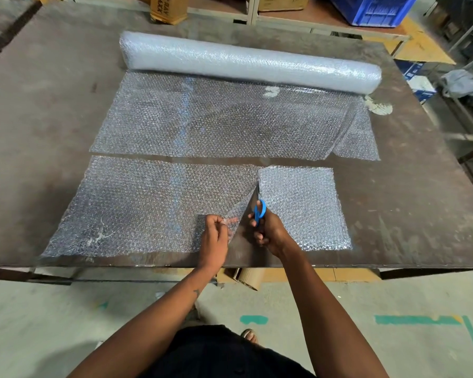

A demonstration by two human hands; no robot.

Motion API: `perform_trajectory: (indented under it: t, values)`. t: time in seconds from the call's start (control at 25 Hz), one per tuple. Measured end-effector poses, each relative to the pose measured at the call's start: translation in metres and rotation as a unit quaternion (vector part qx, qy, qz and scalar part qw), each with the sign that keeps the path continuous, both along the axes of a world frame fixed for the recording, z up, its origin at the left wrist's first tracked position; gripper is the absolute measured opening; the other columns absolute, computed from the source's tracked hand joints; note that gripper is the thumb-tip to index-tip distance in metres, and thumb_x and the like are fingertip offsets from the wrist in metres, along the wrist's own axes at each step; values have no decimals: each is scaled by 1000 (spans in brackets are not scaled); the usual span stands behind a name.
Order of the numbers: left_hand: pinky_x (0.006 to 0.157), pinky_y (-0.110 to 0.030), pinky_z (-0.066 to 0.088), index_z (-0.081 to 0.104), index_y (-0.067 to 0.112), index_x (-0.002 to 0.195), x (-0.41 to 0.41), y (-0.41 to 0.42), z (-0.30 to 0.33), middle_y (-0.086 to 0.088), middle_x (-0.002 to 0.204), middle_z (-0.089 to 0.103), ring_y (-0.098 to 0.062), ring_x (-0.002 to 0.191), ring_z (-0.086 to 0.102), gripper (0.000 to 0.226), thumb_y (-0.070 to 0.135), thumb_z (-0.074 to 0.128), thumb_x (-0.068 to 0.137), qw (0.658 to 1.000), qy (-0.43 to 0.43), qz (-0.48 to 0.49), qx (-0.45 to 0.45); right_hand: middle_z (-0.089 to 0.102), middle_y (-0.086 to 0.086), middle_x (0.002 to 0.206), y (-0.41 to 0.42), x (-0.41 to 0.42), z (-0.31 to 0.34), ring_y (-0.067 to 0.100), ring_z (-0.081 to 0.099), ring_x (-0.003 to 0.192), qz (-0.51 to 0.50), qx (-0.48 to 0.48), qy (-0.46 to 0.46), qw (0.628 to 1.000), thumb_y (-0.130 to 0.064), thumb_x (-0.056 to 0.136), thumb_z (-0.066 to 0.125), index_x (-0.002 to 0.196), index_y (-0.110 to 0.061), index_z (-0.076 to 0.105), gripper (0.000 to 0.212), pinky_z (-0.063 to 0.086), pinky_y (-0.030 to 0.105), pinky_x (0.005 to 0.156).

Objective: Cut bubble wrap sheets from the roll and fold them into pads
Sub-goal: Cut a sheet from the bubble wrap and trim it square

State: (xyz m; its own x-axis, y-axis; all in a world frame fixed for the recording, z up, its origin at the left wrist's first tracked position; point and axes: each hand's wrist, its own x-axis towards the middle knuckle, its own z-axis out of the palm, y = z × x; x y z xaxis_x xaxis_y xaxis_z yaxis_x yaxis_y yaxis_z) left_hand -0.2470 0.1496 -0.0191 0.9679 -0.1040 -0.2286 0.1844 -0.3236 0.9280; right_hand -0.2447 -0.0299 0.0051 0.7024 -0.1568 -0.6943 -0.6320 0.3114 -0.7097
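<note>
Head view is showing the table (38, 110) bearing the bubble wrap roll (246, 61) at its far side, well beyond both sets of fingers, with its unrolled sheet (216, 124) lying flat toward the person, probably so the next length is ready. Nearer, a cut strip (137, 205) is lying across the front edge, and it is being divided crosswise into pad-sized pieces, I judge. The left hand (215, 236) is pinching the strip's raised cut edge between thumb and curled fingers, lifting it just left of the blades, likely to keep the film taut and open the slit. The right hand (268, 233) is gripping the blue scissors (259, 210), fingers curled through the handles, blades pointing away along the cut. The nearly separated square piece (303, 208) is lying flat, just right of the scissors, under that wrist.
</note>
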Motion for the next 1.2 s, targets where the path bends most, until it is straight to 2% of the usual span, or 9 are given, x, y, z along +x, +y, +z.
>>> perform_trajectory:
  t: [0.12, 0.32, 0.48, 0.64, 0.76, 0.88, 0.92, 1.04, 1.2]
  values:
    - [50, -14, 44, 45, 7, 116, -1, 0, 3, -2, 87, 68, 8, 65, 63, 8, 13, 43, 111, 1000, 0, 2, 3, 53, -3, 67, -1, 6, 6, 12, 30, 42, -13, 13, 17, 1000, -74, 100, 44, 88, -15, 62, 63, 14, 18, 40]
    - [52, -16, 41, 44, 12, 110, -1, 1, 2, 3, 83, 66, 3, 64, 61, 1, 12, 44, 110, 1000, -9, -3, -5, 52, -3, 67, -5, 14, 8, 11, 29, 45, -5, 16, 6, 1000, -73, 102, 42, 89, -14, 63, 63, 14, 20, 40]
    - [49, -17, 39, 44, 16, 108, 0, 3, 0, -5, 86, 66, -10, 65, 61, 2, 15, 44, 110, 1000, -11, -8, -4, 53, -3, 70, -7, 21, 2, 11, 31, 45, 6, 10, -6, 1000, -72, 103, 40, 91, -15, 63, 63, 15, 20, 40]
    - [53, -22, 43, 45, 15, 109, 0, 4, -2, -8, 90, 68, 3, 67, 64, 2, 14, 43, 110, 1000, -10, -12, -3, 54, -3, 71, -7, 25, -4, 10, 32, 46, 8, -15, -18, 1000, -67, 105, 46, 97, -14, 62, 56, 20, 20, 37]
    - [55, -19, 45, 45, 14, 110, 1, 4, -6, -8, 91, 69, 3, 72, 66, 2, 14, 43, 110, 1000, -9, -13, -3, 54, -1, 69, -6, 27, -6, 11, 34, 45, -4, -29, -12, 1000, -56, 109, 49, 100, -12, 59, 46, 22, 21, 36]
    - [62, -37, 49, 45, 13, 111, 1, 4, -6, -9, 89, 67, -8, 73, 66, 5, 17, 45, 109, 1000, -12, -7, 6, 55, -1, 69, -6, 29, -8, 11, 36, 46, -6, -31, -13, 999, -56, 107, 53, 100, -12, 59, 45, 22, 21, 36]
    - [61, -39, 47, 46, 12, 112, 1, 4, -6, -7, 87, 66, -8, 71, 65, 6, 17, 45, 109, 1000, -13, -5, 10, 55, -2, 69, -6, 29, -7, 11, 37, 46, -5, -32, -11, 999, -58, 106, 53, 99, -12, 59, 47, 21, 21, 36]
    - [54, -30, 42, 47, 10, 111, 0, 3, -4, 0, 83, 66, 3, 64, 63, 4, 13, 45, 110, 1000, -14, -6, 5, 52, -2, 65, -8, 32, -2, 12, 38, 43, -17, -22, 10, 1000, -65, 104, 49, 90, -13, 58, 54, 19, 18, 36]
    - [59, -44, 44, 47, 15, 109, 1, 4, -8, -10, 86, 68, -19, 69, 64, 4, 18, 46, 109, 999, -25, -11, 18, 50, -3, 64, -11, 40, 2, 10, 38, 42, -15, -12, 0, 1000, -68, 103, 45, 85, -16, 58, 57, 18, 18, 36]
